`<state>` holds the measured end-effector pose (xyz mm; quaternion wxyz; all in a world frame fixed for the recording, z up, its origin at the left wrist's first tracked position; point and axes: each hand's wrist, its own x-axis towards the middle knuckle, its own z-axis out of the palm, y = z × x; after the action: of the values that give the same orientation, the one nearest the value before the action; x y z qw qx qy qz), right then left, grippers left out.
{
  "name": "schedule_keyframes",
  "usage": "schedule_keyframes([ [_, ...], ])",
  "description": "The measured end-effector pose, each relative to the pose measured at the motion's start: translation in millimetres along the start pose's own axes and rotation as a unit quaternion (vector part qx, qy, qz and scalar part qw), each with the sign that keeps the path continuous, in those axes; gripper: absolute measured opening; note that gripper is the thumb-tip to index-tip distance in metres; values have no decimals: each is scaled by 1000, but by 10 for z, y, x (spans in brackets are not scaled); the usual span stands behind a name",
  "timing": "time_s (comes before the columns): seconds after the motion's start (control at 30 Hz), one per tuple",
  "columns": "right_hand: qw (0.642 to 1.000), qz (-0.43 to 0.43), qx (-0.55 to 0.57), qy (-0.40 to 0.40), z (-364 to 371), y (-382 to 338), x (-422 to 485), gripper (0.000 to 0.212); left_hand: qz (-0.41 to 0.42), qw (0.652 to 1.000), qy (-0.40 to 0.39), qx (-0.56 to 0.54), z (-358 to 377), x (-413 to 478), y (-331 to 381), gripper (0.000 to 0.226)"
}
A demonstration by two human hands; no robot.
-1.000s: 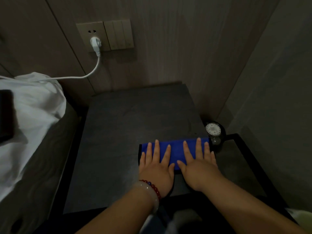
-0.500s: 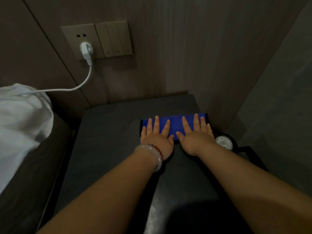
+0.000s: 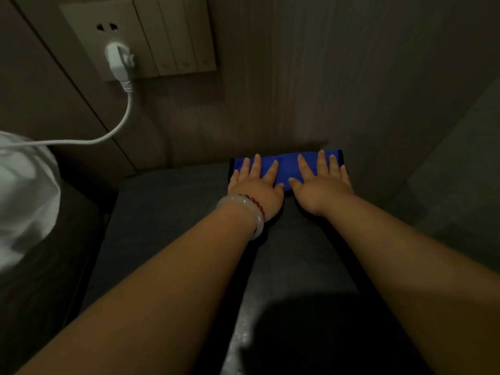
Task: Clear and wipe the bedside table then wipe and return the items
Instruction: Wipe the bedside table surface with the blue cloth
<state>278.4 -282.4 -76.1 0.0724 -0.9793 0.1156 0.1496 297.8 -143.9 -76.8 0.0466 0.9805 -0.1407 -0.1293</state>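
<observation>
A folded blue cloth (image 3: pixel 286 165) lies flat at the far right corner of the dark bedside table (image 3: pixel 167 212), against the back wall. My left hand (image 3: pixel 255 185), with a pale bangle and a bead bracelet at the wrist, presses flat on the cloth's left half, fingers spread. My right hand (image 3: pixel 322 185) presses flat on its right half, fingers spread too. Both arms stretch out over the tabletop. No other item shows on the table.
A wall plate with a socket and switches (image 3: pixel 140 36) sits above the table; a white plug (image 3: pixel 119 60) and cable (image 3: pixel 108 136) run left to the bed. White bedding (image 3: pixel 24 196) lies at the left. A wall closes the right side.
Both hands have pushed the blue cloth from the table's near edge to the far edge by the wall. The round clock seen at the right earlier is out of view now.
</observation>
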Motion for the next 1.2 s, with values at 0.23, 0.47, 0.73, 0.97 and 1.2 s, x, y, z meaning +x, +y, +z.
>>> schedule_keyframes([
  [0.23,1000,-9,17,-3,7,-161,-85,59,22,999,37,-29,-9,-433,-270,57],
  [0.47,997,-78,10,11,175,-732,-252,59,-18,999,33,-19,37,-636,-766,58],
  [0.73,992,-126,-7,2,266,-1258,-311,61,-67,997,17,23,-33,-792,-1297,57],
  [0.97,993,-116,5,-10,215,-1096,-331,63,-104,994,36,-8,60,-1080,-1222,63],
  [1.2,992,-121,29,-6,307,-1074,-758,67,-108,993,48,-21,308,-1684,-1202,65],
])
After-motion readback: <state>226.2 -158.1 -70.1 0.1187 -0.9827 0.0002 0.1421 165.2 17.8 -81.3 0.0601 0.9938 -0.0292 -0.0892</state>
